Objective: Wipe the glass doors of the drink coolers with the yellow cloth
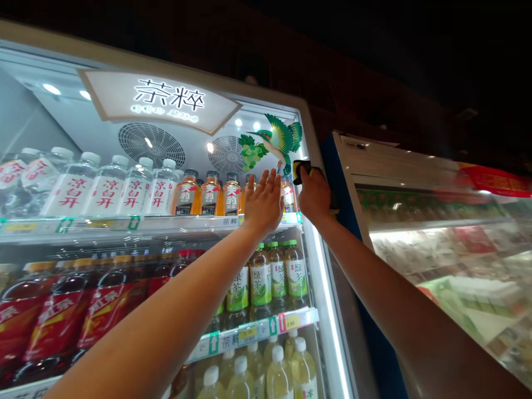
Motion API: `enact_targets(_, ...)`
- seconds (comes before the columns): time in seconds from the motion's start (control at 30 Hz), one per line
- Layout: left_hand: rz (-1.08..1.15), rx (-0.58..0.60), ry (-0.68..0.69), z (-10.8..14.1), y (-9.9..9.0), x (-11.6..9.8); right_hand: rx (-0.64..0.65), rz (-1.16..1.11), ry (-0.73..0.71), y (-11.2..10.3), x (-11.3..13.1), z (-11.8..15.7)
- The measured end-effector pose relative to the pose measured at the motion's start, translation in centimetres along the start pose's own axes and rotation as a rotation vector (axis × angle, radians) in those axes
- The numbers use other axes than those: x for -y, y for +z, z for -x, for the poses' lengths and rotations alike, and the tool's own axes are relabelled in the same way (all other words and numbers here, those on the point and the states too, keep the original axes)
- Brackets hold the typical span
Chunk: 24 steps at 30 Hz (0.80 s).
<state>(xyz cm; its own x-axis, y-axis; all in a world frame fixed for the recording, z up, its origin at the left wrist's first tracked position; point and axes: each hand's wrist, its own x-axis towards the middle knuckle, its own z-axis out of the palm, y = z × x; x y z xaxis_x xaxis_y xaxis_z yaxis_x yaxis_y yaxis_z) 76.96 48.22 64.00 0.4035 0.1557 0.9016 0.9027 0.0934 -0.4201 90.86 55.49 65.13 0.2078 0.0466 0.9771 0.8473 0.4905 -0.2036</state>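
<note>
Both arms (174, 299) stretched forward, left hand (265, 200) flat, right hand (316, 194) curled

Most of a black-and-yellow object (296, 170) is covered by the right hand (315, 193); its kind cannot be told. The palm of the left hand (264, 200) is turned from view, and whether anything is touched by it cannot be made out. Amber bottles (211, 194) are partly masked by that hand, and tea bottles (260, 277) by the left forearm (178, 316). Red-labelled bottles (45, 327) are cropped at left, pale bottles (280, 374) below. In the next cooler (386, 166), wares (469, 288) are blurred; its red banner (494, 180) is smeared and cut at right. Most price tags (251, 332) cannot be read.
</note>
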Motion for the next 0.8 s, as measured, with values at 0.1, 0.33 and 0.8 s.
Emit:
enact_targets(0.1,0.035,-0.033,-0.004,-0.6,0.4,-0.5,0.025,-0.018,-0.098,-0.1,-0.3,-2.0)
enact_targets(0.33,0.048,-0.02,-0.007,-0.3,0.9,-1.7,0.052,0.099,0.084,-0.8,-3.3,-0.9)
enact_targets(0.8,0.115,-0.004,-0.027,1.2,0.2,-2.6,0.086,-0.064,-0.121,-1.2,-1.2,1.7)
